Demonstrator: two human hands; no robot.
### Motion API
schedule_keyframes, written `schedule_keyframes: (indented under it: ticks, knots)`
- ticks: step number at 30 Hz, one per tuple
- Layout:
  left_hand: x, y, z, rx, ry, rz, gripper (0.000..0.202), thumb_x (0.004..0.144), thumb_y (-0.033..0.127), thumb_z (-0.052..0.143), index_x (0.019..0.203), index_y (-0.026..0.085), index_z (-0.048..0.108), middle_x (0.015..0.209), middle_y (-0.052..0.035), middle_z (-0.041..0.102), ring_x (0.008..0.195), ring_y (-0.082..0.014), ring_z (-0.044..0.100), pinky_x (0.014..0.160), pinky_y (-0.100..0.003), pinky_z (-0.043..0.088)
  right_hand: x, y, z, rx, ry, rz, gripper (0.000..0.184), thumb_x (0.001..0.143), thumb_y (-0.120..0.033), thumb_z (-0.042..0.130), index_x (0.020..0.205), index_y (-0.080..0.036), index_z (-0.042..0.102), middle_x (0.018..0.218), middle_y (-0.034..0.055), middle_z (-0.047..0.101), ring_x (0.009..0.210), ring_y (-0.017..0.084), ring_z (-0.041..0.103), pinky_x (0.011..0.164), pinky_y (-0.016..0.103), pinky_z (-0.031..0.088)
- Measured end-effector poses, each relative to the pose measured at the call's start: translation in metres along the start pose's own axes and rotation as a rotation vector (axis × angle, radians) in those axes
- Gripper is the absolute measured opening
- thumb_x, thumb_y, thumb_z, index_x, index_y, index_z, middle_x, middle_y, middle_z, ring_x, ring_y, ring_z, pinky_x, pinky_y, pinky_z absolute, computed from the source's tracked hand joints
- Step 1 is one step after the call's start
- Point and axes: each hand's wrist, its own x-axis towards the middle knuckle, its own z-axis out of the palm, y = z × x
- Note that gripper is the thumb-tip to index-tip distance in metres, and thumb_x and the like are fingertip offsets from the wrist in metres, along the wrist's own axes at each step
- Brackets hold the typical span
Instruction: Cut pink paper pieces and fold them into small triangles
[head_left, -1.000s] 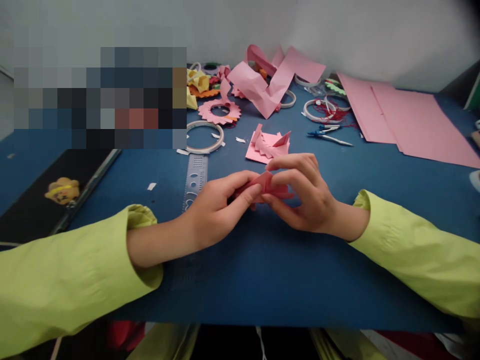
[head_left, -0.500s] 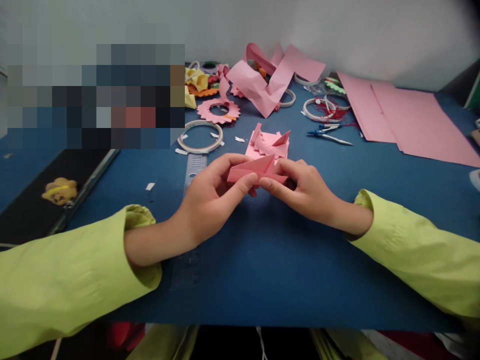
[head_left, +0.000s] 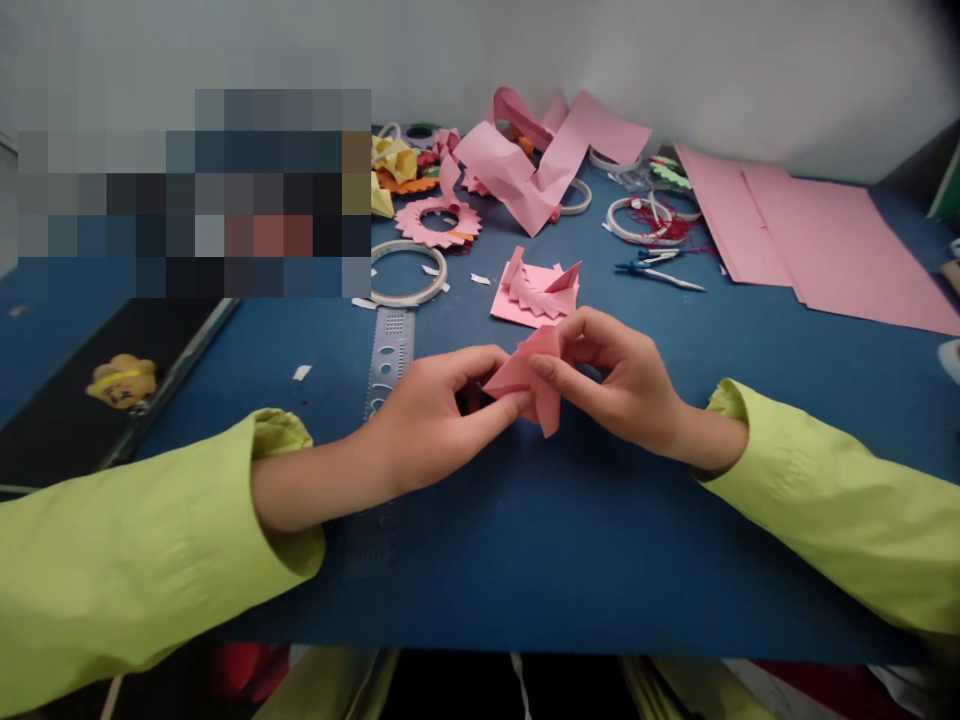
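Between my hands, above the blue table, is a folded piece of pink paper (head_left: 546, 405) with slanted creased edges. My left hand (head_left: 431, 415) pinches its left side between thumb and fingers. My right hand (head_left: 626, 380) grips the upper right part, the thumb lying on the front face. Fingers hide some of the folds. Just behind the held piece, a pink square (head_left: 517, 310) lies on the table with folded, jagged pink paper pieces (head_left: 536, 290) on top of it.
Left of my hands lie a clear stencil ruler (head_left: 390, 345) and a tape roll (head_left: 409, 298). Farther back are a pink pleated ring (head_left: 411, 222), crumpled pink strips (head_left: 517, 180), a drawing compass (head_left: 660, 270) and large pink sheets (head_left: 847, 240). A dark case (head_left: 52, 420) lies at left.
The folded pink paper has been turned from lying level to standing more upright, and brought slightly nearer. My left hand has lowered a little; the pink square behind shows more fully.
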Motion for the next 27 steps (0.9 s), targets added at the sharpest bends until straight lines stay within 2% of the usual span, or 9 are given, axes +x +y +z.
schedule_keyframes:
  ticks: [6, 10, 14, 17, 21, 24, 27]
  knots:
    - [0.0003, -0.0001, -0.0011, -0.006, -0.003, -0.005, 0.014, 0.084, 0.028, 0.055, 0.076, 0.016, 0.059, 0.066, 0.0045, 0.054, 0.059, -0.0081, 0.048, 0.053, -0.019, 0.037, 0.0000, -0.0038, 0.0005, 0.009, -0.081, 0.053, 0.020, 0.087, -0.033, 0.059, 0.089, -0.013, 0.059, 0.072, 0.0019, 0.062, 0.064, 0.011, 0.058, 0.061, 0.025, 0.047]
    - [0.0001, 0.0000, -0.0011, 0.022, 0.002, 0.015, 0.016, 0.084, 0.029, 0.056, 0.075, 0.016, 0.059, 0.064, 0.0047, 0.054, 0.057, -0.0077, 0.047, 0.052, -0.019, 0.037, 0.0000, -0.0054, -0.0010, -0.010, -0.131, 0.048, 0.023, 0.092, -0.033, 0.051, 0.086, -0.013, 0.058, 0.068, 0.0016, 0.060, 0.063, 0.011, 0.056, 0.060, 0.025, 0.045]
    - [-0.0003, 0.0013, -0.0016, 0.038, 0.003, 0.078, 0.021, 0.085, 0.028, 0.057, 0.067, 0.016, 0.059, 0.057, 0.0061, 0.049, 0.052, -0.0064, 0.042, 0.047, -0.018, 0.032, -0.0002, -0.0053, -0.0032, -0.078, -0.194, 0.002, 0.034, 0.096, -0.035, 0.041, 0.072, -0.015, 0.054, 0.062, 0.0010, 0.056, 0.059, 0.011, 0.051, 0.057, 0.026, 0.040]
    - [-0.0007, 0.0023, -0.0022, 0.046, -0.027, 0.091, 0.023, 0.086, 0.031, 0.055, 0.072, 0.016, 0.064, 0.059, 0.0047, 0.055, 0.052, -0.0074, 0.045, 0.048, -0.019, 0.033, 0.0002, -0.0048, -0.0047, -0.097, -0.239, -0.019, 0.043, 0.098, -0.037, 0.035, 0.062, -0.017, 0.048, 0.063, 0.0015, 0.055, 0.058, 0.010, 0.049, 0.057, 0.027, 0.037]
    - [-0.0026, 0.0031, -0.0018, 0.105, -0.035, 0.133, 0.023, 0.088, 0.031, 0.051, 0.079, 0.017, 0.068, 0.066, 0.0021, 0.061, 0.059, -0.0095, 0.051, 0.056, -0.021, 0.038, 0.0003, -0.0052, -0.0055, -0.151, -0.287, -0.050, 0.049, 0.100, -0.039, 0.030, 0.060, -0.018, 0.049, 0.061, 0.0002, 0.056, 0.056, 0.010, 0.046, 0.059, 0.027, 0.035]
    - [-0.0040, 0.0034, -0.0013, 0.130, -0.037, 0.158, 0.023, 0.089, 0.029, 0.050, 0.075, 0.018, 0.065, 0.066, 0.0027, 0.059, 0.059, -0.0093, 0.050, 0.057, -0.022, 0.038, -0.0012, -0.0058, -0.0044, -0.319, -0.248, -0.112, 0.046, 0.097, -0.046, 0.036, 0.064, -0.017, 0.052, 0.056, -0.0029, 0.053, 0.052, 0.009, 0.039, 0.064, 0.028, 0.032]
    - [-0.0037, 0.0040, -0.0026, 0.118, -0.038, 0.088, 0.030, 0.089, 0.032, 0.047, 0.065, 0.017, 0.058, 0.061, 0.0033, 0.054, 0.056, -0.0099, 0.046, 0.054, -0.022, 0.035, -0.0033, -0.0058, -0.0026, -0.486, -0.241, -0.147, 0.038, 0.091, -0.049, 0.048, 0.071, -0.017, 0.054, 0.056, -0.0045, 0.050, 0.051, 0.008, 0.034, 0.067, 0.030, 0.029]
